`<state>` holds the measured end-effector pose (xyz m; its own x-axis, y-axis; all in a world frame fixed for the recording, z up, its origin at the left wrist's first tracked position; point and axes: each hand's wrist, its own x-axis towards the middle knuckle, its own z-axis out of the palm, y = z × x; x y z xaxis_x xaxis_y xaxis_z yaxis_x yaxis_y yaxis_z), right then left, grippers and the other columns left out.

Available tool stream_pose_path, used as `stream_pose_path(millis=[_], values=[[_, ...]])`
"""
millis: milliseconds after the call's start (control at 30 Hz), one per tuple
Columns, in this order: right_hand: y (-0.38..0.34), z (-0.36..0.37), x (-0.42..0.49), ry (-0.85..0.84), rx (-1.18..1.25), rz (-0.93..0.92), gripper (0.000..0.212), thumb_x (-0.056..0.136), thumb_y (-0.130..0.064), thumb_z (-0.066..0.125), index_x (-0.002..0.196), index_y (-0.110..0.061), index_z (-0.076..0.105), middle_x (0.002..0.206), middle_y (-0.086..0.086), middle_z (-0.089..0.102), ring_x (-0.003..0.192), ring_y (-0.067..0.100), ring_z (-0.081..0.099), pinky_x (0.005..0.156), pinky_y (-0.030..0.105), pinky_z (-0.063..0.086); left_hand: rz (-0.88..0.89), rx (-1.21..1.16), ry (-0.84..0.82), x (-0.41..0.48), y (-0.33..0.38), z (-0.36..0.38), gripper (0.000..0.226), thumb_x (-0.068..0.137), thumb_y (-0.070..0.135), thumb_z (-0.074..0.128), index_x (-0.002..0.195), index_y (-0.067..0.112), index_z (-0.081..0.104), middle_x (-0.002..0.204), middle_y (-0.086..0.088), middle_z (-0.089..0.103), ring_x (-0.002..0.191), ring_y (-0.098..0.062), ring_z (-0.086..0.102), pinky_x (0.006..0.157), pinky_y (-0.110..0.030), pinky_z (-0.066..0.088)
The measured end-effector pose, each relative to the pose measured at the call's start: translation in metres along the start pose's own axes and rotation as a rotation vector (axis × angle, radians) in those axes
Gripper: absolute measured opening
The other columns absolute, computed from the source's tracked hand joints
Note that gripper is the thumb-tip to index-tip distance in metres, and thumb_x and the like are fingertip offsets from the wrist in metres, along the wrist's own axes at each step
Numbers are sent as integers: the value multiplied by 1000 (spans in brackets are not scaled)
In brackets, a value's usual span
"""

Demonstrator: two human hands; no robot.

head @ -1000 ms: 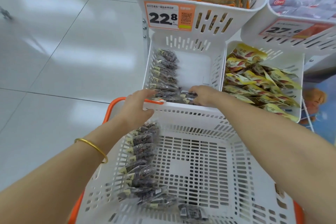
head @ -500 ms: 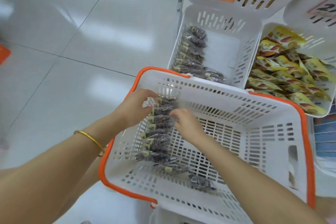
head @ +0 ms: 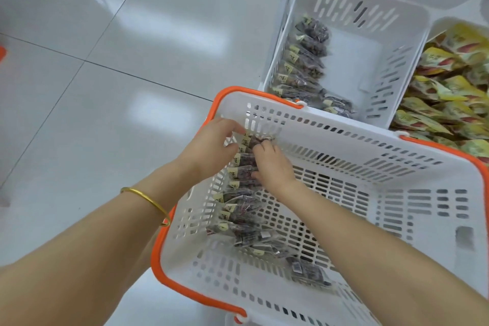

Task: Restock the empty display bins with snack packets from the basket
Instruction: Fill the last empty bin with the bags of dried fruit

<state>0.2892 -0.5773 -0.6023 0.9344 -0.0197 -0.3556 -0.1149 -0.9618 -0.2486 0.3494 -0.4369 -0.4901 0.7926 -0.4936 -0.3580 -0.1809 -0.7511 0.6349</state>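
Head view, looking down into the white basket (head: pixel 344 137) with the orange rim, just in front of the display bin (head: pixel 370 66). Shows both grips low in the basket's far left corner, on the row of dark snack packets (head: pixel 238 209) lined along its left wall. Shows the left grip (head: pixel 211 148) curled over the far end of that row, fingertips on the yellow-tagged tops, and the right grip (head: pixel 272 167) curled in from the opposite side, pinching into the same few packets. Closed on packets, then, both of them; cannot tell the number caught between. Reads as the gathering step: bunching a handful before lifting it clear. Looks well short of done, judging by the bin: one shingled row of binned packets (head: pixel 304 61) along its left wall, a couple more at the near end, bare white bottom across the rest. Next calls for squeezing the bunch from both ends to stop the middle ones dropping, lifting it over the basket's far wall, and laying it down beside the row already there, tags turned the same way. Better to leave the loose packet (head: pixel 308 271) at the basket's near end for a later handful. Worth keeping clear of the yellow packets (head: pixel 449 82) in the neighbouring bin (head: pixel 444 22).
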Motion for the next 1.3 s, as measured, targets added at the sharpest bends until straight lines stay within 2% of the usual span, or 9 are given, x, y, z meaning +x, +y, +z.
stream_pose_path(millis=[133, 300, 433, 700, 833, 933, 1067, 1167, 1300], values=[[2, 4, -4, -23, -8, -63, 61, 81, -6, 68, 132, -15, 36, 117, 13, 47, 106, 32, 45, 73, 36, 44, -14, -22, 9, -4, 4, -2, 32, 92, 8, 48, 121, 20, 56, 125, 2, 52, 113, -12, 49, 89, -17, 33], [-2, -1, -4, 26, 12, -61, 14, 90, -13, 61, 100, -7, 53, 104, 11, 55, 99, 29, 51, 68, 32, 36, -21, -66, 20, -8, 6, -2, 32, 92, 8, 47, 120, 20, 56, 123, 1, 54, 110, -12, 51, 87, -18, 35], [-7, -28, -19, 170, 132, -199, 8, 91, -16, 59, 88, -8, 58, 93, 7, 58, 91, 25, 54, 70, 35, 45, -16, -103, 28, -12, 6, -3, 35, 90, 6, 51, 123, 18, 55, 123, 4, 54, 107, -9, 52, 85, -18, 38], [46, -152, -86, 171, 1123, 25, 18, 77, 0, 72, 69, -13, 61, 61, -2, 61, 56, 5, 57, 57, 22, 52, 18, -372, -187, -23, 47, -24, 95, 72, 24, 80, 147, 24, 22, 144, 10, 34, 131, -7, 34, 98, -23, 35], [74, -181, -107, 36, 1292, 61, 9, 72, -10, 71, 77, -9, 64, 70, 1, 59, 61, 7, 58, 59, 23, 56, 88, -363, -355, -20, 78, -23, 71, 66, 46, 78, 129, 30, 50, 126, 7, 58, 113, -13, 57, 100, -37, 45], [93, -199, -112, -179, 1376, 134, 40, 67, -16, 71, 104, -5, 64, 98, 5, 57, 80, 9, 64, 66, 25, 56, 127, -231, -306, -13, 97, -18, 45, 76, 46, 72, 108, 18, 59, 104, -5, 64, 99, -23, 62, 90, -33, 48], [108, -226, -105, -381, 1074, 185, 56, 75, -15, 74, 126, -15, 52, 125, -10, 50, 104, 8, 60, 71, 35, 58, 215, -252, -263, 16, 127, -8, 25, 86, 25, 67, 105, 18, 53, 96, -2, 57, 82, -11, 55, 79, -28, 48], [116, -246, -87, -155, 809, 176, 35, 78, -18, 76, 103, -23, 52, 100, -20, 52, 82, 2, 61, 69, 34, 59, 284, -333, -181, 51, 146, 1, 31, 82, 13, 71, 104, 23, 52, 97, 1, 55, 85, -16, 55, 81, -36, 51], [142, -246, -39, 280, 403, 189, 59, 77, -27, 77, 128, -18, 50, 118, -2, 56, 102, 22, 59, 72, 43, 55, 324, -90, 139, 96, 145, 7, 65, 84, 23, 69, 140, 14, 36, 140, -3, 43, 129, -18, 38, 102, -24, 31]])
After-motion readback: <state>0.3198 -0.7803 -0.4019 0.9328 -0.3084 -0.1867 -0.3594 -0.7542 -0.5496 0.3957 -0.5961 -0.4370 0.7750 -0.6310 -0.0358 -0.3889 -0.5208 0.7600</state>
